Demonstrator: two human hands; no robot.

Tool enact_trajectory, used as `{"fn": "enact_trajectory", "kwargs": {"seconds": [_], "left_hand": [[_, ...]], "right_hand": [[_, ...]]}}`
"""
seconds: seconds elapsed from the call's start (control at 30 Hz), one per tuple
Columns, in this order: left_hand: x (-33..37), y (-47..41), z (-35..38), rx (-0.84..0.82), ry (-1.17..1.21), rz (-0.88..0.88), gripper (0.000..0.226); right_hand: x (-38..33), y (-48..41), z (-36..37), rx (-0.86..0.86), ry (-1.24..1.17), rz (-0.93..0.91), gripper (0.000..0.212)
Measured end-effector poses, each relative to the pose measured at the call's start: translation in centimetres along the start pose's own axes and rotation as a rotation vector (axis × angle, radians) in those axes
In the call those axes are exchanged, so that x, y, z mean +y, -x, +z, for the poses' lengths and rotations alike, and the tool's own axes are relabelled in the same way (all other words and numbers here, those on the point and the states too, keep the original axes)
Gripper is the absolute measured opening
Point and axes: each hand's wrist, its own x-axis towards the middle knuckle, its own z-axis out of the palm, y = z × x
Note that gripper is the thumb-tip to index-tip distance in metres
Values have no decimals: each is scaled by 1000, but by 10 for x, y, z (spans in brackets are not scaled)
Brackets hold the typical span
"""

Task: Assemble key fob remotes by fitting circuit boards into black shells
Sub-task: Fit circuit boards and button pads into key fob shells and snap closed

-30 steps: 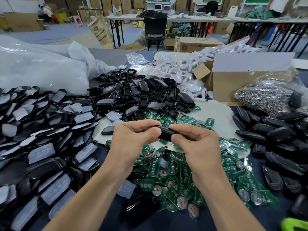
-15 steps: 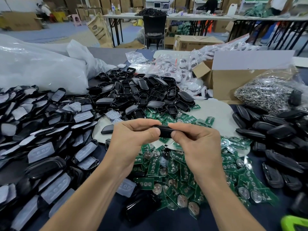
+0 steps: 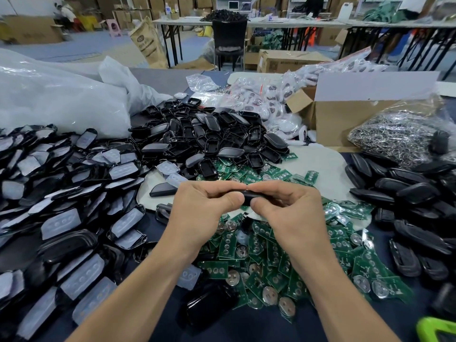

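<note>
Above the middle of the worktop [image 3: 259, 322], both hands meet on one black shell [image 3: 249, 194]. Left hand [image 3: 204, 206]: fingers curled, thumb and forefinger pinching the shell's left end. Right hand [image 3: 288, 213]: fingers curled, thumb and forefinger pinching the right end. The thumb tips nearly touch. The shell lies level, long side running left to right, and is mostly hidden by the fingers. Cannot tell whether a board sits inside it.

Directly below the hands, a heap of green circuit boards [image 3: 271, 255] spreads toward the near edge, many with round silver coin cells showing. Behind the hands, toward the far edge, is a pile of hollow shell halves [image 3: 209, 139]. Along the left edge lies a wide spread of shell halves with pale button pads [image 3: 61, 193]. Along the right edge, closed black fobs [image 3: 407, 193] lie in rough rows.

Far right: a cardboard box [image 3: 345, 119] with a clear bag of metal rings [image 3: 394, 137] just beside it. Far left: a large white plastic bag [image 3: 49, 99]. Near right corner: part of a bright green object [image 3: 434, 329], cut off by the frame.
</note>
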Motion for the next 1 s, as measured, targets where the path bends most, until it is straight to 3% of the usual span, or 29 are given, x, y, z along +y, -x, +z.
{"fn": "enact_trajectory", "kwargs": {"seconds": [0.33, 0.47, 0.53, 0.63, 0.7, 0.77, 0.87, 1.0], "left_hand": [[0, 3, 0, 5, -133, 186, 33], [0, 6, 3, 30, -320, 276, 44], [0, 9, 7, 88, -403, 334, 42], [-1, 7, 8, 148, -217, 271, 43], [1, 5, 8, 109, -117, 224, 38], [2, 6, 13, 47, -33, 195, 25], [3, 8, 18, 69, 38, 161, 31], [4, 11, 18, 88, -22, 217, 36]], "right_hand": [[-4, 4, -2, 15, 2, 60, 32], [-6, 6, 0, 34, 444, -64, 25], [-7, 8, 4, 19, 552, -94, 29], [-9, 6, 4, 16, 240, -20, 38], [-9, 5, 4, 19, -112, 91, 44], [-5, 5, 8, -2, -304, 202, 37], [-1, 5, 11, -44, -409, 292, 33], [-1, 6, 13, -77, -367, 237, 32]]}}
